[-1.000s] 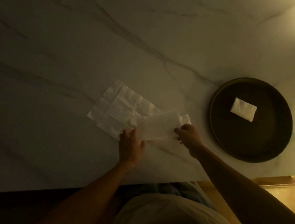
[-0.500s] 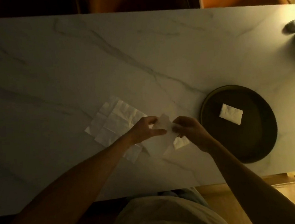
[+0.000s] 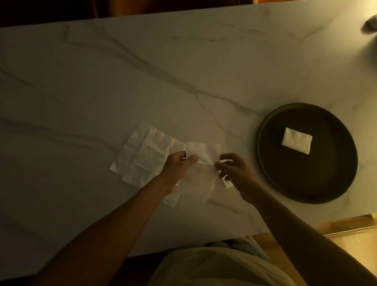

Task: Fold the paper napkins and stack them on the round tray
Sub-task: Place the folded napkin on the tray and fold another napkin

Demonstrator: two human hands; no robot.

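A white paper napkin is held a little above the marble table, half folded over itself. My left hand pinches its left edge and my right hand pinches its right edge. Under and left of my hands lies a loose spread of unfolded napkins. To the right sits the dark round tray, and one small folded napkin rests near its middle. My forearms cover the near part of the napkin spread.
The marble table stretches far to the left and back. A small grey object lies at the far right corner. A pale seat shows below the table's near right edge.
The napkin has been lifted from the table and its far half now stands up between my hands. Both hands have moved away from the near edge. The view has tilted toward the far edge.
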